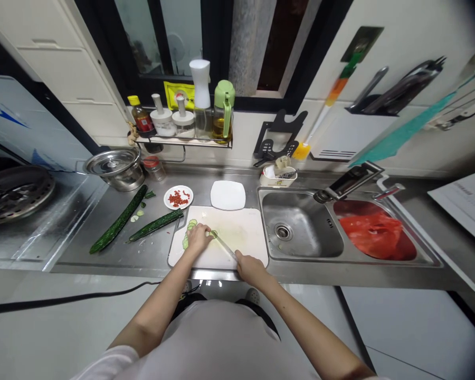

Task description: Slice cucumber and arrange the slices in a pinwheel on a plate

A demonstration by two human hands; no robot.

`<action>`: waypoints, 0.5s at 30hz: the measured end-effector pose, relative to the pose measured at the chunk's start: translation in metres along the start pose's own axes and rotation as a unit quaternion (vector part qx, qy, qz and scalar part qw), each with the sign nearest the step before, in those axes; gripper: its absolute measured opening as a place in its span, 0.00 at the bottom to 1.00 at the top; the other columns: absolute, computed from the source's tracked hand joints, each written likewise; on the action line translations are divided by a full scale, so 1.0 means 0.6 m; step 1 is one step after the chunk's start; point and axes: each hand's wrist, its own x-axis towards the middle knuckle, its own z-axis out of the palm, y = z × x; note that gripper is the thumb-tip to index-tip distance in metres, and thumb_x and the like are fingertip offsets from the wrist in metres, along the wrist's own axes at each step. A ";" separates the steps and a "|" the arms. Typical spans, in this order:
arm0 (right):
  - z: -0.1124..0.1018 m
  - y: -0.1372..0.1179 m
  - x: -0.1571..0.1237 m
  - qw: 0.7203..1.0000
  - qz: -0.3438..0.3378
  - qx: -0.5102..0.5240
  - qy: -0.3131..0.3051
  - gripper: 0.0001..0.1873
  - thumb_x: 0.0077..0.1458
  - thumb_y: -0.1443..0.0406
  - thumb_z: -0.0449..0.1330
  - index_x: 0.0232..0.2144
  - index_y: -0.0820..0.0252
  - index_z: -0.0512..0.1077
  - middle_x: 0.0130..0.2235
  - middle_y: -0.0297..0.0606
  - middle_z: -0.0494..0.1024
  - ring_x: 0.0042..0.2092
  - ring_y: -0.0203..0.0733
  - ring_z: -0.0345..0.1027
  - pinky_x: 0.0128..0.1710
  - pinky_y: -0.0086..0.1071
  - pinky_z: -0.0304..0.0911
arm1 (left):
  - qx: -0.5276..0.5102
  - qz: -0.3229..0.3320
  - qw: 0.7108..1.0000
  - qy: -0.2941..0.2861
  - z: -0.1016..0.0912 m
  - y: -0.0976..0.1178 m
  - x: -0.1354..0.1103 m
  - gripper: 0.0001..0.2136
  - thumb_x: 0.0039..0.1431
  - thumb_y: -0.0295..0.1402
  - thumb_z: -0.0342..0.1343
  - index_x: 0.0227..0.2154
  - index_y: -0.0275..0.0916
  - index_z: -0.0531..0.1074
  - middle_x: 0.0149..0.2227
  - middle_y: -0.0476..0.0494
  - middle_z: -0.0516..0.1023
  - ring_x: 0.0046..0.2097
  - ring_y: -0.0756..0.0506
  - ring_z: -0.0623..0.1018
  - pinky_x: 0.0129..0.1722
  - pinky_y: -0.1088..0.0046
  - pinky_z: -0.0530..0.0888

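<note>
At the frame's lower centre, the right hand grips a knife over the board. Just left of centre, the left hand curls beside cucumber slices; whether it grips any, I can't tell from here.

A dark-framed window sits in the pale tiled wall above a steel counter.

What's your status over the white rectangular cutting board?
Right hand gripping silver-bladed knife. Left hand beside round pale-green cucumber slices. Left fingers close to knife.
</note>
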 end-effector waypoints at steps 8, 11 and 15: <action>0.002 0.010 -0.023 1.000 0.004 -0.014 -0.011 0.16 0.61 0.69 0.44 0.50 0.60 0.60 0.42 0.50 0.77 0.45 0.51 0.72 0.37 0.36 0.57 | 0.004 -0.004 1.000 0.002 -0.001 0.002 0.000 0.09 0.53 0.39 0.60 0.37 0.45 0.76 0.46 0.43 0.74 0.53 0.38 0.70 0.51 0.59 0.63; 0.004 0.012 -0.030 1.000 0.014 -0.012 -0.020 0.16 0.60 0.69 0.44 0.50 0.60 0.60 0.42 0.50 0.77 0.44 0.51 0.72 0.37 0.36 0.57 | 0.007 -0.005 1.000 0.001 0.000 0.002 0.000 0.09 0.53 0.39 0.60 0.37 0.45 0.76 0.46 0.43 0.74 0.53 0.37 0.70 0.51 0.60 0.64; 0.004 0.008 -0.030 0.999 0.020 -0.013 -0.024 0.16 0.60 0.69 0.45 0.50 0.59 0.60 0.42 0.50 0.77 0.45 0.51 0.72 0.37 0.35 0.57 | 0.013 -0.006 1.000 0.000 -0.001 0.003 0.001 0.10 0.54 0.40 0.59 0.38 0.45 0.76 0.47 0.42 0.74 0.53 0.37 0.70 0.52 0.60 0.64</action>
